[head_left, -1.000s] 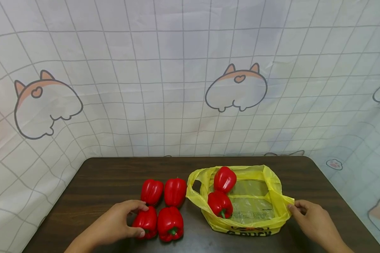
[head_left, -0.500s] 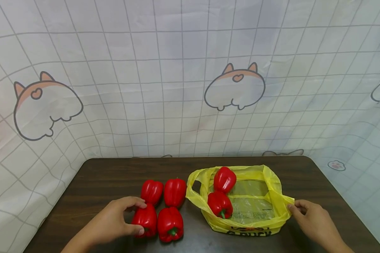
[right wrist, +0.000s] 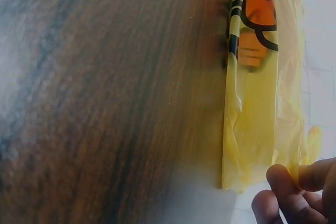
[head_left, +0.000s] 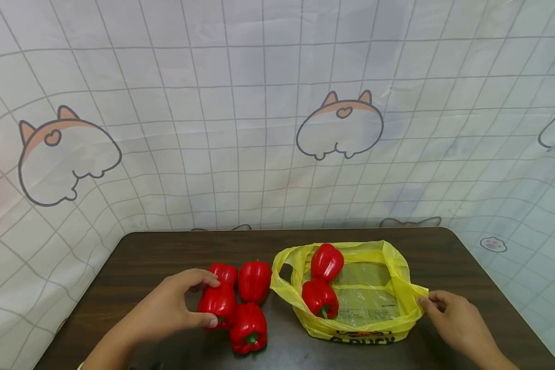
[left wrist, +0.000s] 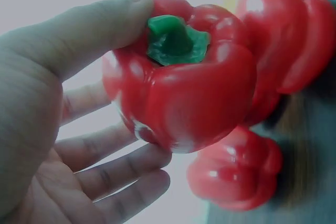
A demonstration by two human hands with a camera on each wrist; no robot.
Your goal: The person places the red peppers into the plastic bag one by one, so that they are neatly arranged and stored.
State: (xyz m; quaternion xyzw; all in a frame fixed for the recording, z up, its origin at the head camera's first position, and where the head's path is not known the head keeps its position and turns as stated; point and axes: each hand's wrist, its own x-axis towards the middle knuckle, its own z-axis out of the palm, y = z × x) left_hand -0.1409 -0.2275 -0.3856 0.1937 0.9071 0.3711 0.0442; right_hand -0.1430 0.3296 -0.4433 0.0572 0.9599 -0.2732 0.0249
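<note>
My left hand [head_left: 171, 306] grips a red bell pepper [head_left: 219, 304] between thumb and fingers. The left wrist view shows this bell pepper [left wrist: 194, 87] lifted, its green stem facing the camera and the thumb beside it. Close by are three more red peppers: one partly hidden behind [head_left: 224, 272], one to the back right [head_left: 254, 281] and one in front [head_left: 248, 329]. My right hand [head_left: 460, 321] pinches the right edge of a yellow plastic bag [head_left: 365, 329], whose mouth stands wide. Inside its left part lie two red bell peppers, an upper pepper [head_left: 327, 262] and a lower pepper [head_left: 320, 298].
Everything is on a dark wood-grain table [head_left: 157, 252] with rounded far corners. A white grid-patterned cloth [head_left: 240, 128] with cartoon animals hangs behind and at both sides. In the right wrist view, the bag's printed side [right wrist: 254, 103] stands up from the table.
The left hand has raised its bell pepper off the table and moved it slightly away from me, so it now covers part of the pepper behind. The right hand keeps its pinch on the bag.
</note>
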